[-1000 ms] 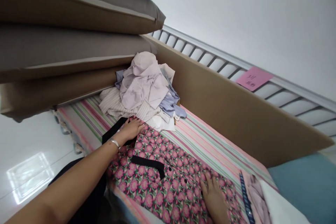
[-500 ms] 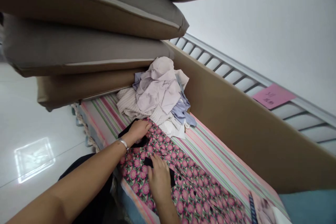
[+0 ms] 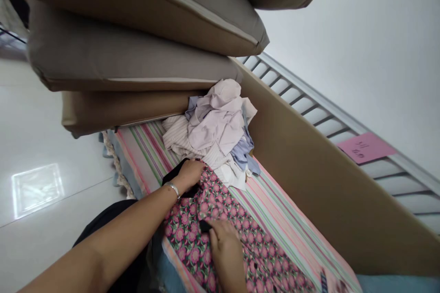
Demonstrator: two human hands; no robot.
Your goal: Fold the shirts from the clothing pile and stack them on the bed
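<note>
A pink floral shirt (image 3: pixel 264 252) with black trim and dark buttons lies spread over a striped sheet (image 3: pixel 261 192). At its far end, my left hand (image 3: pixel 189 176), a silver bracelet on the wrist, has its fingers curled on the fabric beside a black trimmed part. My right hand (image 3: pixel 225 247) is closed on the shirt nearer to me, with a bit of black trim (image 3: pixel 205 226) poking out by the fingers. The cloth bunches a little between both hands. Just beyond my left hand sits a heap of crumpled pale clothes (image 3: pixel 216 123).
Thick grey-brown cushions (image 3: pixel 137 55) are stacked on the left, overhanging the bed. A brown board (image 3: pixel 309 160) runs along the right, before a slatted rail (image 3: pixel 302 100) bearing a pink note (image 3: pixel 367 148). More clothing (image 3: pixel 333 281) and blue fabric (image 3: pixel 395 283) lie lower right.
My right hand has moved from lying flat on the shirt's lower part up to the black trim and closed there. My left hand's fingers have curled on the cloth. The view has shifted left.
</note>
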